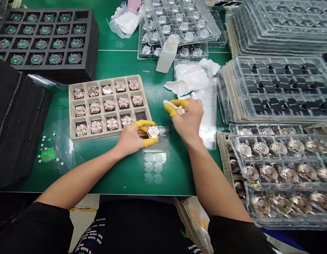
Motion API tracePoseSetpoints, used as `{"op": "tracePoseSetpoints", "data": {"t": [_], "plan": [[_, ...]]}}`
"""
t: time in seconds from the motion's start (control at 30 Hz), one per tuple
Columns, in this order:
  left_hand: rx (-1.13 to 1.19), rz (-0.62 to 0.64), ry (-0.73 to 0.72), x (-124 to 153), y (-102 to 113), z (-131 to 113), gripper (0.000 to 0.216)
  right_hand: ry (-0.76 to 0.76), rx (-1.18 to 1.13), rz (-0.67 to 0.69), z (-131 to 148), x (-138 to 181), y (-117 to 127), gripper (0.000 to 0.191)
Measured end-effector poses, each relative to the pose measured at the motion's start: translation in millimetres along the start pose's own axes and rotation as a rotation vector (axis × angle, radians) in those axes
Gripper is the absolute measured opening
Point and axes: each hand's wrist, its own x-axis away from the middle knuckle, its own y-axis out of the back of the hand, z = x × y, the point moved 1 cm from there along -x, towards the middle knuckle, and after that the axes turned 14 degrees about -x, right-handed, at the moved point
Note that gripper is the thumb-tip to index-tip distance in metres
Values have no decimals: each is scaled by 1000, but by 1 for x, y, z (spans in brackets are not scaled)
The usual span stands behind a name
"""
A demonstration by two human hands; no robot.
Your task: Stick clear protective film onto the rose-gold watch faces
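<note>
My left hand [134, 137], in yellow finger cots, grips a rose-gold watch case [153, 132] by its edges, dial side not certain. It is just beyond the front right corner of a beige tray [70, 106], whose compartments hold similar watch cases [109, 104]; the front right compartment [141, 116] has no watch in it. My right hand [188, 114], also in yellow finger cots, is raised to the right of the watch. Its fingers pinch a small white piece [175, 106], whose kind I cannot make out. Below the watch lies a clear sheet of round film stickers [153, 168].
White wipes [188, 77] and a white bottle [168, 53] are behind my right hand. Clear trays of watch parts [280, 176] are stacked at right. Black foam trays [91, 53] stand at left, near scattered green and white dots [48, 151].
</note>
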Motion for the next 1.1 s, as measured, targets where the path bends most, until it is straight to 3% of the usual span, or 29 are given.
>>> {"op": "tracePoseSetpoints", "data": {"t": [0.1,0.33,0.43,0.67,0.87,1.03,1.1], "plan": [[5,11,-10,0,0,-1,61,-44,54,-74,-6,-6,9,40],[-6,3,5,0,0,-2,62,-94,147,174,-18,3,22,34],[-3,1,-7,0,0,0,62,-115,11,204,-9,6,32,18],[-5,1,-19,-2,1,1,62,-322,-809,249,32,33,51,54],[3,-1,-14,-2,1,1,62,-309,-940,95,32,32,44,53],[5,-10,-14,-1,0,0,60,-382,-866,292,35,40,41,57],[18,-13,0,-1,0,-1,61,-342,-795,376,38,46,40,51]]}}
